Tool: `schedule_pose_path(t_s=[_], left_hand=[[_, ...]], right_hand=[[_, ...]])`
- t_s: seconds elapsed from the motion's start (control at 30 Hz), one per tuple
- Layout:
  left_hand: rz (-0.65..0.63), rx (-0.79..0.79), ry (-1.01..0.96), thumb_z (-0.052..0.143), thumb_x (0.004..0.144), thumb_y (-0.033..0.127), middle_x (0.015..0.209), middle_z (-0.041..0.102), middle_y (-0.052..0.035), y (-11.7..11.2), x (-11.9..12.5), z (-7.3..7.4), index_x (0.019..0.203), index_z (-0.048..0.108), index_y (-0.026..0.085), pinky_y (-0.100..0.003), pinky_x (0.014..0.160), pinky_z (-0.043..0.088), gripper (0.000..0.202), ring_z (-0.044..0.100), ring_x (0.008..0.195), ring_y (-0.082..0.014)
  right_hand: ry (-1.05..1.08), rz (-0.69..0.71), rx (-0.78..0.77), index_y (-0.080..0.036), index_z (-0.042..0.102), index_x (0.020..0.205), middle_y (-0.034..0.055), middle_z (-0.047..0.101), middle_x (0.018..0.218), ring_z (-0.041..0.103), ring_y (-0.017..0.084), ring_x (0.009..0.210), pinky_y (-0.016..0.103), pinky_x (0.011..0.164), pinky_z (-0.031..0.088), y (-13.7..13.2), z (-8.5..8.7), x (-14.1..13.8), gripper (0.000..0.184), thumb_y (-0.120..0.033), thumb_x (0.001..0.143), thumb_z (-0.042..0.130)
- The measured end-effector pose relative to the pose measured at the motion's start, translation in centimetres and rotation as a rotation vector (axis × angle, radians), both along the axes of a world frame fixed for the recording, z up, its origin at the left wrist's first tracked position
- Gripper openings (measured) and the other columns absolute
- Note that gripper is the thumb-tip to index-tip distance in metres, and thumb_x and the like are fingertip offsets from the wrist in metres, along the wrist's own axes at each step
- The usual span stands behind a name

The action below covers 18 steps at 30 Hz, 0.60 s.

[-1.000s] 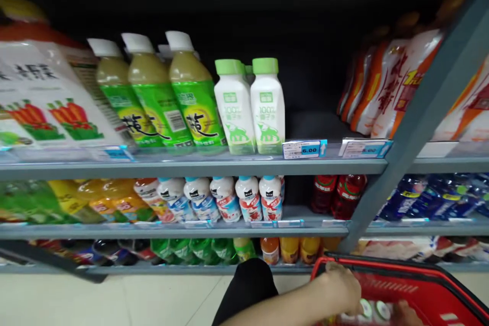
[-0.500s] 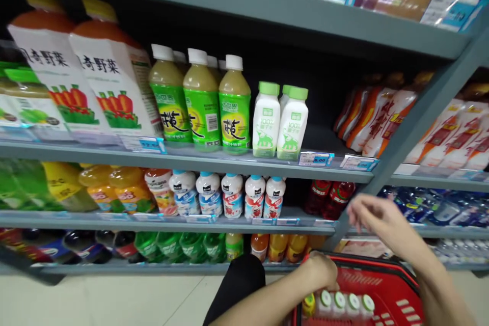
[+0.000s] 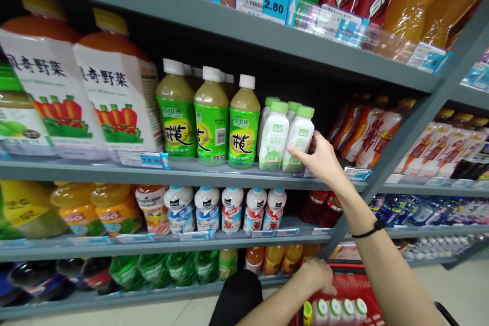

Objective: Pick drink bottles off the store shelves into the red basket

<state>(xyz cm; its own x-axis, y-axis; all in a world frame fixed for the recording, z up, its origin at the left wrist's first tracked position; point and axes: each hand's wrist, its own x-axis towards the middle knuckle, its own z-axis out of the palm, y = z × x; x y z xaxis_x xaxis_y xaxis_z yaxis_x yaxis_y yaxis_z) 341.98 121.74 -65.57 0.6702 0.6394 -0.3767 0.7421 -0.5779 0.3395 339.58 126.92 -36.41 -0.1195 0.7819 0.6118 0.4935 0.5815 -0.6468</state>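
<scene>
My right hand [image 3: 319, 155] reaches to the middle shelf and is closed around the right side of a white bottle with a green cap [image 3: 300, 137]. Its thumb presses the bottle's front, while the other fingertips are partly hidden behind it. Another white green-capped bottle [image 3: 274, 137] stands beside it, with more caps behind. Low down, my left hand [image 3: 319, 275] is closed on the rim of a red shopping basket [image 3: 353, 285]; its fingers are mostly hidden. Inside the basket, several white-capped bottles [image 3: 335, 310] with green rings stand in a row next to a yellow-capped one [image 3: 307, 310].
Green-labelled olive juice bottles [image 3: 244, 122] and large carrot-juice bottles [image 3: 110, 81] stand to the left. A slanted grey upright [image 3: 412, 127] rises at the right. The upper shelf edge [image 3: 229, 15] overhangs the bottles. My dark-clothed knee [image 3: 239, 298] is below.
My right hand has moved from above the basket up and left to the white bottle and taken hold of it. My left hand stays at the basket. The view has shifted closer to the shelf.
</scene>
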Motion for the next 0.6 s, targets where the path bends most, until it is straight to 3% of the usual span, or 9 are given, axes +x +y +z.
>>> schedule_pose_path(t_s=[0.13,0.23,0.4,0.5,0.6], left_hand=[[-0.094,-0.097,0.051,0.075,0.091,0.056,0.137,0.073,-0.0277,-0.1,0.2,0.8,0.143,0.073,0.01,-0.055,0.103,0.063,0.069,0.073,0.128,-0.0451],[-0.091,-0.11,0.052,0.075,0.091,0.054,0.14,0.073,-0.0256,-0.3,0.3,1.6,0.145,0.072,0.014,-0.057,0.104,0.062,0.067,0.073,0.129,-0.0451],[-0.096,-0.118,0.086,0.074,0.09,0.057,0.139,0.074,-0.0269,-0.8,0.6,1.9,0.145,0.072,0.012,-0.053,0.104,0.061,0.07,0.073,0.128,-0.0448],[-0.074,-0.145,0.007,0.081,0.084,0.056,0.113,0.083,-0.0252,-0.5,0.3,2.5,0.116,0.086,0.013,-0.053,0.096,0.061,0.054,0.078,0.115,-0.0466],[0.037,-0.289,-0.327,0.093,0.069,0.045,0.068,0.077,-0.0084,0.7,-0.9,4.3,0.067,0.081,0.021,-0.05,0.091,0.06,0.027,0.079,0.094,-0.0412]], right_hand=[[0.067,0.01,0.012,-0.02,0.066,0.118,0.0167,0.082,0.123,0.081,0.035,0.108,0.052,0.097,0.067,0.0,0.0,-0.1,0.052,-0.044,0.077,0.087],[0.101,0.002,0.056,-0.019,0.065,0.124,0.0149,0.083,0.12,0.081,0.034,0.107,0.05,0.096,0.068,-0.5,-0.5,-0.1,0.059,-0.043,0.076,0.089],[0.168,-0.026,0.261,-0.019,0.06,0.137,0.0142,0.078,0.13,0.078,0.033,0.115,0.05,0.101,0.067,-2.0,-1.2,0.1,0.068,-0.039,0.078,0.089],[0.233,-0.063,0.4,-0.021,0.06,0.134,0.0135,0.076,0.132,0.076,0.031,0.116,0.049,0.102,0.066,-3.0,-1.4,1.0,0.066,-0.041,0.079,0.089],[0.278,-0.061,0.454,-0.023,0.063,0.126,0.0096,0.078,0.116,0.077,0.028,0.102,0.045,0.092,0.068,-5.0,-2.1,2.9,0.059,-0.043,0.079,0.091]])
